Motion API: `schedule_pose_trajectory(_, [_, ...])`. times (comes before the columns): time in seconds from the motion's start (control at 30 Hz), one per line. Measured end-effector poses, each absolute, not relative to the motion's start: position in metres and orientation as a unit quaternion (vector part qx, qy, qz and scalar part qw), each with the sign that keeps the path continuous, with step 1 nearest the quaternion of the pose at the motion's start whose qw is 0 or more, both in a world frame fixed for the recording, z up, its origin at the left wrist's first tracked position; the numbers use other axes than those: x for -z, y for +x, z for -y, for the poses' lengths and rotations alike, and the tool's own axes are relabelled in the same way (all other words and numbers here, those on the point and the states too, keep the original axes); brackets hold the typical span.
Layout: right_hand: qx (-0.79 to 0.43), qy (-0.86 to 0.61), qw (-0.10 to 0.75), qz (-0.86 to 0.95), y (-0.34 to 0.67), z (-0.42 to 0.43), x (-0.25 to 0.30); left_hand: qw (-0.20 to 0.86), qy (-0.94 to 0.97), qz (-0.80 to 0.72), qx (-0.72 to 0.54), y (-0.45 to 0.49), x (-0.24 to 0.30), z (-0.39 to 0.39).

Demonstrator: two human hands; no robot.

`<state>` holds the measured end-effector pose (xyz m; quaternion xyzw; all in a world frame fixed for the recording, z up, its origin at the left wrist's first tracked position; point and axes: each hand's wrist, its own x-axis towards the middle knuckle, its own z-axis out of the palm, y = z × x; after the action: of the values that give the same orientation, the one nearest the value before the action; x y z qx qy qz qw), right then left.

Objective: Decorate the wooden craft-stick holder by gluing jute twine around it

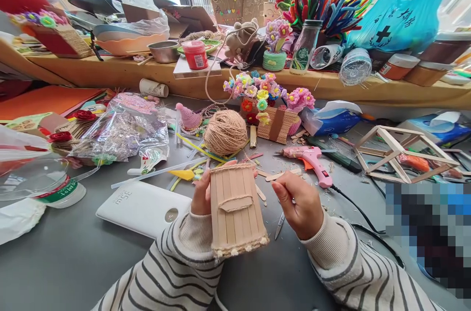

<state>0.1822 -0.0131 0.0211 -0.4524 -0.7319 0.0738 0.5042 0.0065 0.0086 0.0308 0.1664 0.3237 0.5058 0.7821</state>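
My left hand holds a small basket made of popsicle sticks, tilted toward me, with twine trim along its lower rim. My right hand is pinched shut just right of the basket, fingers gripping a thin strand of twine that I can barely make out. A ball of jute twine lies on the grey table just beyond the basket. A pink glue gun rests to the right of the twine ball, its cord trailing toward me.
A white power bank lies left of my hands. A popsicle-stick flower basket, a wooden stick frame, plastic bags, loose sticks and scissors crowd the table. A wooden ledge behind holds jars, bottles and pipe cleaners.
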Motion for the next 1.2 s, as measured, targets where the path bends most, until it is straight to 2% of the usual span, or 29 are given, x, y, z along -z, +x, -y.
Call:
schedule_pose_trajectory(0.17, [-0.103,-0.454,0.498,0.732,0.184,0.009,-0.014,0.776,0.176,-0.341,-0.500,0.003,-0.029,-0.007])
schedule_pose_trajectory(0.33, [-0.183,-0.498,0.509,0.678,0.183,0.008,-0.004,0.756,0.237,-0.338,-0.508,-0.004,-0.018,-0.007])
schedule_pose_trajectory(0.53, [-0.380,-0.473,0.467,0.643,0.177,0.009,-0.008,0.717,0.293,-0.310,-0.552,-0.001,-0.011,-0.007])
schedule_pose_trajectory(0.83, [-0.625,-0.397,0.381,0.554,0.178,0.004,-0.021,0.735,0.299,-0.294,-0.533,0.004,-0.019,-0.005])
schedule_pose_trajectory(0.93, [-0.647,-0.390,0.384,0.531,0.180,0.002,-0.022,0.739,0.305,-0.285,-0.529,0.005,-0.015,-0.009])
schedule_pose_trajectory(1.1, [-0.612,-0.412,0.434,0.517,0.181,0.001,-0.015,0.724,0.324,-0.342,-0.503,0.001,-0.004,-0.021])
schedule_pose_trajectory(1.2, [-0.586,-0.427,0.457,0.515,0.177,0.002,-0.011,0.678,0.329,-0.358,-0.551,0.004,-0.007,-0.015])
